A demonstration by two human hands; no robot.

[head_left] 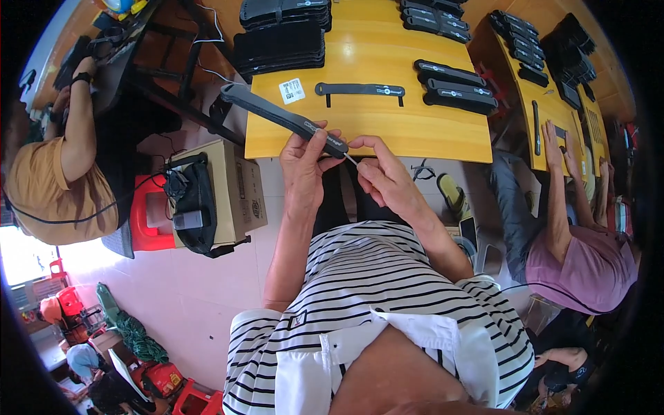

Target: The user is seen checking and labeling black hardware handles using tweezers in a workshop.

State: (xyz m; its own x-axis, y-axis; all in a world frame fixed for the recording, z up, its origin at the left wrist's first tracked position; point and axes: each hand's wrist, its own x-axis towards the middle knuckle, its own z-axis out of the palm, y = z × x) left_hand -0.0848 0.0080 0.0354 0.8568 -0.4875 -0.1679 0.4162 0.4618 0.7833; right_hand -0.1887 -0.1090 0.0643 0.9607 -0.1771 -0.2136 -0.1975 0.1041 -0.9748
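A workshop is suggested by black straps [456,95] stacked on the worktop [387,131] beyond the right hand [384,177], with co-workers [62,181] at either side.

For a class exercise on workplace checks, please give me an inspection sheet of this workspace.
Surface: glossy yellow wood-grain table.
Job items: long dark-grey strap-shaped piece, held; flat grey strap on the table; stacked black straps at right.
Clutter: white rectangular printed label.
Hands: left hand grips the held piece; right hand pinches a thin pale rod at its near end.
Cables: thin white cable left of the table.
Surroundings: co-worker in mauve shirt, right; brown cardboard box, left.
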